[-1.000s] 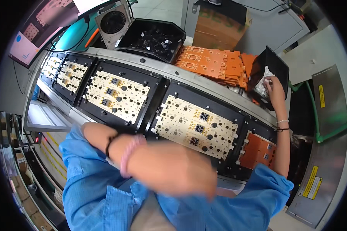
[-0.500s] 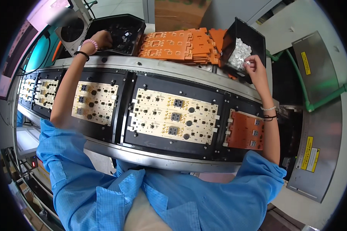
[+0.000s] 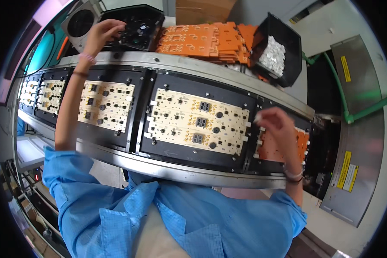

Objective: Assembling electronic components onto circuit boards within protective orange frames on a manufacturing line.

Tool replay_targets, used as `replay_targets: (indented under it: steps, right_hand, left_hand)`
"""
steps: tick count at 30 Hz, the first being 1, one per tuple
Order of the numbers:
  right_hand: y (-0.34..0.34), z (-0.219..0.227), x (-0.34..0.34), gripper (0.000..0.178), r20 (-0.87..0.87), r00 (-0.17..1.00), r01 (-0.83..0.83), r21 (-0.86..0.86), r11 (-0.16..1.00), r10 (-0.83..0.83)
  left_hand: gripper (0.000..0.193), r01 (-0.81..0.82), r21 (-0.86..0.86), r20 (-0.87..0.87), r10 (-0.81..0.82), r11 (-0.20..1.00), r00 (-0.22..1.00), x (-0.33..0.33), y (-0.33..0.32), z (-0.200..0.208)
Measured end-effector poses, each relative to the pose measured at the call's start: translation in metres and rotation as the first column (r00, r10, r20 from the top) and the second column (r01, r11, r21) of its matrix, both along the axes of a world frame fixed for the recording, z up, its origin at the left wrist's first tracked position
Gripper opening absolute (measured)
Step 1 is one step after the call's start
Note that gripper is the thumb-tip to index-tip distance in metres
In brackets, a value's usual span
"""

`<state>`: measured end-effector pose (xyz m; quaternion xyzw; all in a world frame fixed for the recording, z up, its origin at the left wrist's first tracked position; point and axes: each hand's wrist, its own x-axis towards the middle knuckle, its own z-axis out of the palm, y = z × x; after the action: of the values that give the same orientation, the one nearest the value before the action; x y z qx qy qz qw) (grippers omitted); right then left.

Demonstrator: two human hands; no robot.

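My left hand (image 3: 102, 38) hovers at the near side of a black bin (image 3: 158, 31) of small dark parts. Its fingers are pinched together; what is between them is too small to make out. My right hand (image 3: 280, 129), blurred by motion, is over the right end of the conveyor line, above an orange circuit board (image 3: 268, 146). A small white piece (image 3: 258, 119) shows at its pinched fingertips. Left of it, a cream circuit board panel (image 3: 180, 114) with digit displays and round black parts lies in a black carrier frame (image 3: 167, 154). Another cream panel (image 3: 112, 103) lies beyond my left forearm.
Stacked orange boards (image 3: 189, 41) lie behind the line, between the two bins. A black bin (image 3: 293, 53) of small white pieces (image 3: 272, 56) leans at the back right. Metal rails (image 3: 193, 172) edge the line. A green pipe (image 3: 367, 109) and a metal cover (image 3: 361, 172) stand at the right.
My right hand has left the bin of white pieces and come nearer, over the orange board. My left hand has lifted out of the dark parts toward the bin's near left side.
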<state>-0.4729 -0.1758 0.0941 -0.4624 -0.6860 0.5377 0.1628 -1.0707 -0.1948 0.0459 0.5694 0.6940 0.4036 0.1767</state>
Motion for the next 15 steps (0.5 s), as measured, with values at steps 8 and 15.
replay_targets:
  steps: [8,15]
  right_hand:
    - [-0.098,-0.028,0.013,0.023,0.302,0.951,-0.199,0.447,0.872,0.063]
    - [-0.106,-0.028,0.014,0.029,0.438,0.899,-0.344,0.676,0.652,0.021]
  left_hand:
    - [0.007,0.34,-0.078,0.414,-0.279,0.937,0.866,0.144,-0.085,0.041]
    - [0.012,0.314,-0.055,0.144,-0.303,0.948,0.942,0.196,-0.105,0.05]
